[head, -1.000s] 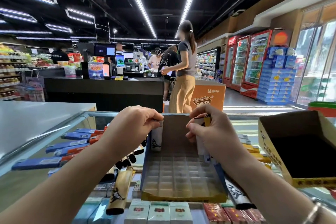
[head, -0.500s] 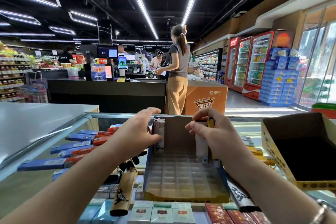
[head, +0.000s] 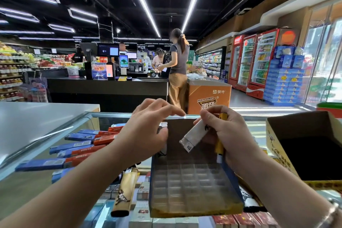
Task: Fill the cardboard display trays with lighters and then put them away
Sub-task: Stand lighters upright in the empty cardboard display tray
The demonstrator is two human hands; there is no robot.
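Observation:
A cardboard display tray (head: 194, 187) with a clear grid of slots lies on the glass counter (head: 96, 116) in front of me. One white lighter (head: 163, 126) stands in its back left corner, mostly hidden by my left hand (head: 148, 135). That hand hovers over the corner with fingers relaxed and spread, holding nothing. My right hand (head: 227, 135) grips a white lighter (head: 194, 136), tilted over the tray's back row, together with a yellow lighter (head: 220, 146). Blue and orange lighters (head: 79, 149) lie loose on the counter at the left. A tan lighter (head: 125, 192) lies beside the tray.
An open cardboard box (head: 305, 146) with a dark inside stands at the right. Cigarette packs (head: 162, 222) show under the glass near me. A grey countertop (head: 37, 116) adjoins at the left. A person (head: 178, 68) stands at the black checkout counter beyond.
My left hand has let go of the white lighter in the tray's back left corner and opened. My right hand has lifted and tilted its white lighter out over the tray.

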